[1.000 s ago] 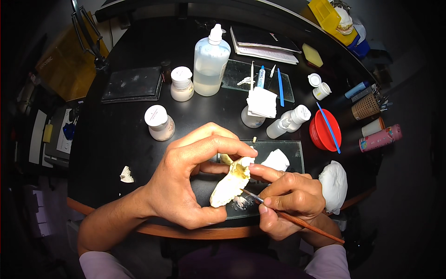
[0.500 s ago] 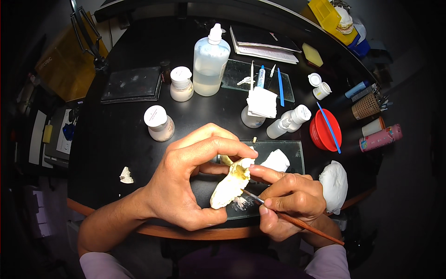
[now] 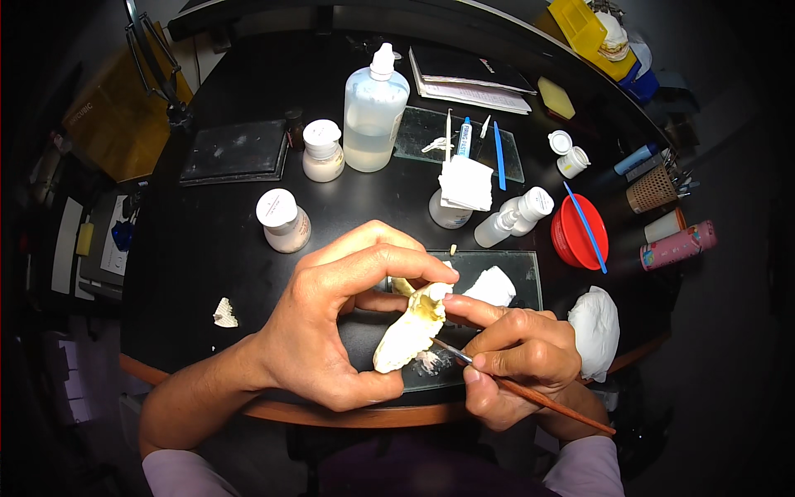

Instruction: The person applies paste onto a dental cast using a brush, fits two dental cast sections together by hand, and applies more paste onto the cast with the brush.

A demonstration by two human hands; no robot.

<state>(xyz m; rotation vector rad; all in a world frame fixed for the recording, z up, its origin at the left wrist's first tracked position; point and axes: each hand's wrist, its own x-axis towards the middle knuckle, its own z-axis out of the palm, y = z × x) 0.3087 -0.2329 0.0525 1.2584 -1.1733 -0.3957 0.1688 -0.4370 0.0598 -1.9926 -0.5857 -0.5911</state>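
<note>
My left hand (image 3: 319,319) grips a cream plaster dental cast (image 3: 402,341), thumb at its lower end and fingers over its top. In my right hand (image 3: 526,352) a thin paintbrush (image 3: 546,402) with a brown wooden handle is pinched. Its tip meets or nearly meets the cast's right edge; whether it touches is too small to tell. The right index finger stretches to the top of the cast, next to a small white piece (image 3: 438,291). Below the hands lies a glass slab (image 3: 526,269) with a smear of pinkish-white paste (image 3: 428,361) and a folded white tissue (image 3: 492,287).
Lidded powder jars (image 3: 282,219) and a large clear bottle (image 3: 374,124) stand behind my hands. To the right are a red bowl (image 3: 571,244) with a blue stick across it and a crumpled white tissue (image 3: 595,331). A plaster fragment (image 3: 224,313) lies left.
Hardly anything differs. The cast, both hands and the brush stay in nearly the same place, with the brush tip still at the cast's right edge.
</note>
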